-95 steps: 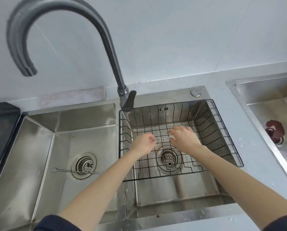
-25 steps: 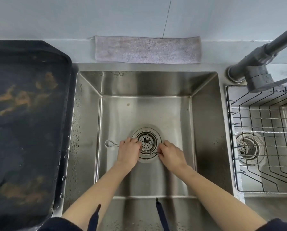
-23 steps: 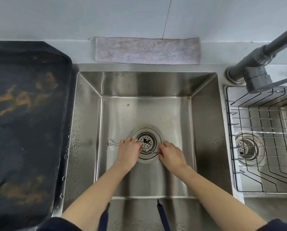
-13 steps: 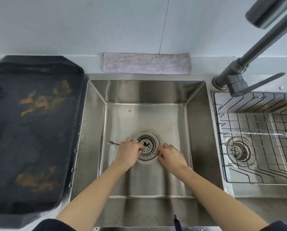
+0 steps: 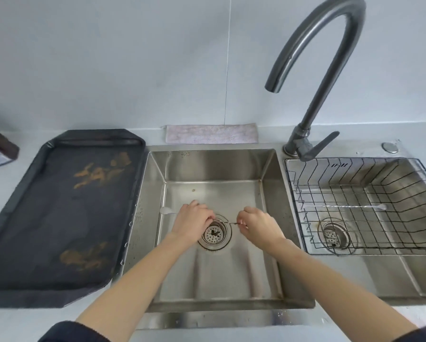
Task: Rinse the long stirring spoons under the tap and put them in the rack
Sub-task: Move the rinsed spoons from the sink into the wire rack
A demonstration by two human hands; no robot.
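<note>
A long thin stirring spoon (image 5: 225, 221) with a twisted shaft is held level over the drain of the left sink basin (image 5: 214, 169). My left hand (image 5: 193, 222) grips it near the bowl end, whose tip (image 5: 166, 211) sticks out to the left. My right hand (image 5: 259, 224) pinches the other end. A second stirring spoon (image 5: 345, 206) lies across the black wire rack (image 5: 370, 249) in the right basin. The grey tap (image 5: 313, 77) arches above, its spout over the left basin, and no water is running.
A dark tray (image 5: 59, 213) with orange marks lies on the counter to the left of the sink. A grey cloth (image 5: 212, 133) rests along the wall behind the left basin. The tap lever (image 5: 318, 146) points right, toward the rack.
The spoon has come up off the basin floor, held by both hands, and my hands are further apart on it. The view has tilted up, showing the whole tap.
</note>
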